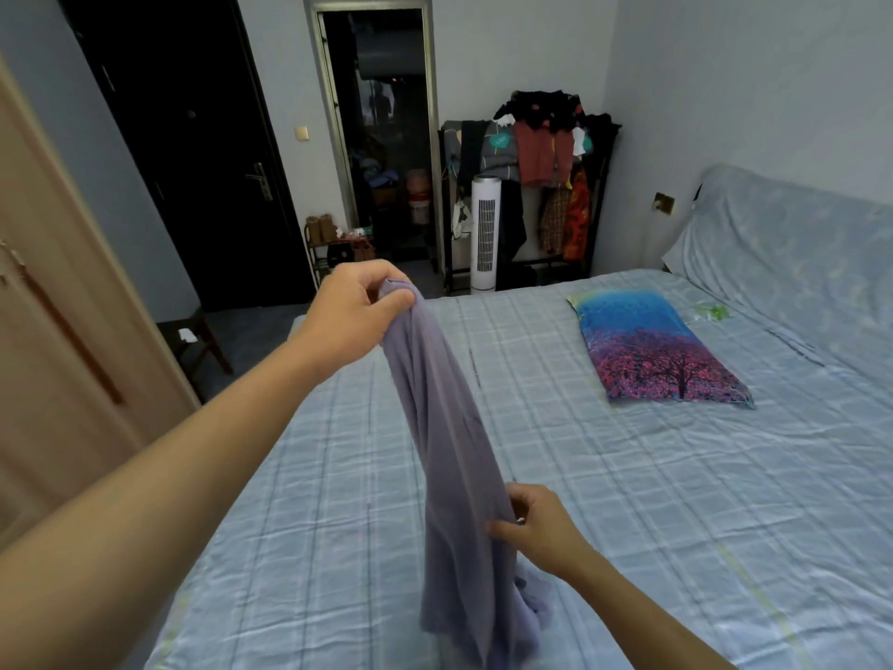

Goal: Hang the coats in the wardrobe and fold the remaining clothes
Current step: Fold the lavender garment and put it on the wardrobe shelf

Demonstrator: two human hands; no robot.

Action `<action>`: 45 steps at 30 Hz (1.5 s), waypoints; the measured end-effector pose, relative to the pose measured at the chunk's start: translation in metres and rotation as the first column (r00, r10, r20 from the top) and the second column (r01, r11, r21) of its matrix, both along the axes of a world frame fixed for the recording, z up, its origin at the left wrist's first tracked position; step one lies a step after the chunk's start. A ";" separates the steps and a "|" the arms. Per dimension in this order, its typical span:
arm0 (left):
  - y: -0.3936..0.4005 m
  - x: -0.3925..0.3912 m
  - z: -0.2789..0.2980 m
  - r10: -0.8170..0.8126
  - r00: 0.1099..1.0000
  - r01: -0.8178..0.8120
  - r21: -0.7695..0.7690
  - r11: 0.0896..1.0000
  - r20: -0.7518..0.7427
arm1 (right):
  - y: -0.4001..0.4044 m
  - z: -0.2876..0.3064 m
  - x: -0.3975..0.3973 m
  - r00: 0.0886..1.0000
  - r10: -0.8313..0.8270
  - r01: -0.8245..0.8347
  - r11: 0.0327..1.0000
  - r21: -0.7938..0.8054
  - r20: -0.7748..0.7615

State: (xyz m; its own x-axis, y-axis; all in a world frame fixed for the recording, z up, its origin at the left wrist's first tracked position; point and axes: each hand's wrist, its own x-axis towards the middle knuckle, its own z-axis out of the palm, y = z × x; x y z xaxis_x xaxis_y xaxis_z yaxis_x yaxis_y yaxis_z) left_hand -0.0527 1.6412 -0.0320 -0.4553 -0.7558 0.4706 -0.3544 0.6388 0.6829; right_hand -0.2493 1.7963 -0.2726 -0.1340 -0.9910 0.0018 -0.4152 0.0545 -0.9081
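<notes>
Lilac-grey jersey, soft and limp, made up the garment (pixel 449 456) that hung between the person's two hands above the bed (pixel 628 500). At about nine o'clock in the view stood a pale wooden wardrobe door (pixel 58 331), closed as far as could be seen, so nothing of its contents showed. The left hand (pixel 357 311), just left of twelve o'clock from the cloth's middle, was raised with thumb and curled fingers pinching one bunched end of the garment. Held high like that, the cloth dropped in a long twisted column, probably so that its length could fall free and its shape be found before folding. The right hand (pixel 536 529), at about five o'clock from centre, had its fingers curled round the edge of the cloth lower down, apparently hunting for a hem or seam to spread it. The garment's bottom end trailed at six o'clock, touching the blue checked sheet.

Farther right, at about one o'clock, an open clothes rack (pixel 604 186) stood against the far wall. It held dark garments heaped on top, a red piece and a grey one draped over the rail, and patterned orange clothes hanging below. A white tower fan (pixel 484 234) stood just in front of it. At three o'clock a pillow (pixel 652 350) printed with a pink tree lay flat on the bed, well apart from the garment.
</notes>
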 end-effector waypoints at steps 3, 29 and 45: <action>-0.010 0.018 -0.006 0.086 0.995 -0.083 0.057 0.995 -0.045 | 0.012 -0.025 -0.002 0.981 0.083 -0.058 0.987 0.147 -0.175; -0.034 0.071 -0.029 0.260 0.964 -0.258 -0.046 0.965 0.062 | 0.002 -0.066 -0.015 0.838 -0.546 0.542 0.832 0.113 -0.003; -0.088 0.153 -0.075 0.507 0.842 -0.499 -0.091 0.862 0.186 | 0.008 0.030 -0.092 0.924 -0.037 0.007 0.997 -0.080 -0.380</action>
State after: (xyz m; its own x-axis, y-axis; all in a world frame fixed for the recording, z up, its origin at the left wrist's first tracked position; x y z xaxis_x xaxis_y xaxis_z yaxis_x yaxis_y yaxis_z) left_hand 0.1002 1.5531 -0.1065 -0.1036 -0.8900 0.4441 -0.7578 0.3598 0.5443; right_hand -0.3411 1.8038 -0.2427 -0.1304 -0.9826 0.1320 -0.7302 0.0051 -0.6832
